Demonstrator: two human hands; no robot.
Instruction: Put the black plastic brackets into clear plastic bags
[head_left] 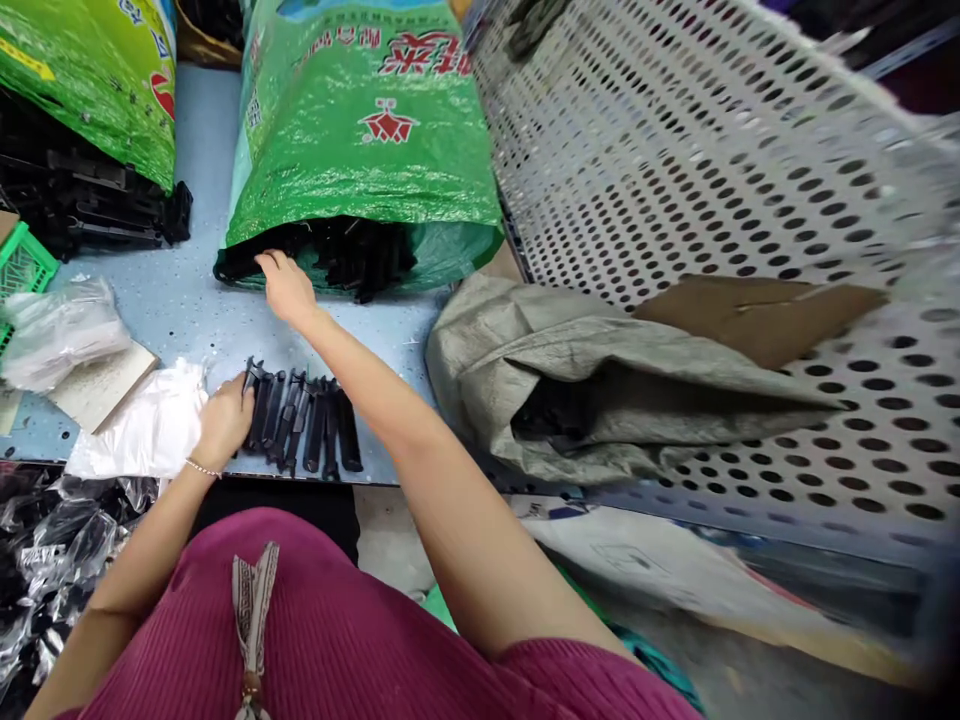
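Observation:
My left hand rests at the table's front edge, its fingers closed on the leftmost of several slim black plastic parts. These parts lie side by side in a row. My right hand is stretched forward to the mouth of a green woven sack. Its fingers are bent together at the dark opening, and what they hold, if anything, is hidden. More black parts show inside the sack's mouth. White plastic bags lie just left of my left hand.
A second green sack with black parts spilling out lies at the back left. Clear bags sit beside a green basket. On the right, a grey sack leans by a perforated panel. Wrapped black pieces are below left.

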